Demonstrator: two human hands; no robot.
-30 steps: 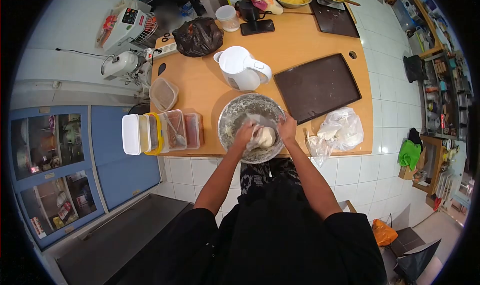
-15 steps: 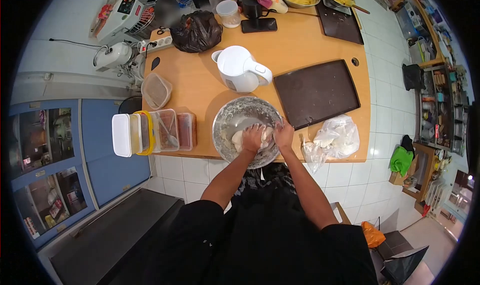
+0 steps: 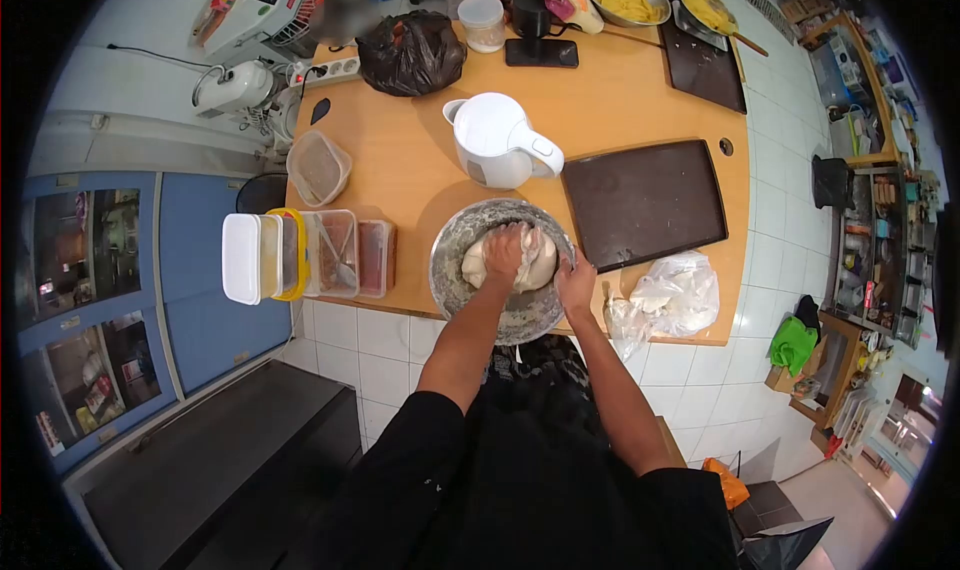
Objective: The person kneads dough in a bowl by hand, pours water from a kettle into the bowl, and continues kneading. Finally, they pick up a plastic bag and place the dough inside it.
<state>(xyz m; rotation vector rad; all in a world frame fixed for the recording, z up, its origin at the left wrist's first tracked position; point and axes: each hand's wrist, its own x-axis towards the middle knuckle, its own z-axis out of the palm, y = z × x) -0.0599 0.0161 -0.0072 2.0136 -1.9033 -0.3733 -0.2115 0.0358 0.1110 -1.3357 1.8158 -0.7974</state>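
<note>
A metal bowl (image 3: 448, 295), smeared with flour and dough on its inner wall, sits at the table's near edge. Inside it lies a pale lump of dough (image 3: 539, 261). My left hand (image 3: 503, 250) is on the dough, its fingers curled into the far part; the fingertips are partly hidden. At the bowl's right rim, my right hand (image 3: 576, 282) grips the edge with the thumb and fingers. A white electric kettle (image 3: 492, 140) stands just beyond the bowl.
Right of the bowl are a dark tray (image 3: 648, 202) and a plastic bag (image 3: 677, 295). Lidded containers (image 3: 300, 255) and an open plastic tub (image 3: 320, 168) are at the left. Farther back are a black bag (image 3: 412, 55), a phone (image 3: 541, 53) and a pan (image 3: 628, 0).
The view has shifted slightly. My left hand has moved toward the bowl's far side, and more of the dough shows, looking rounder. My right hand stays at the right rim.
</note>
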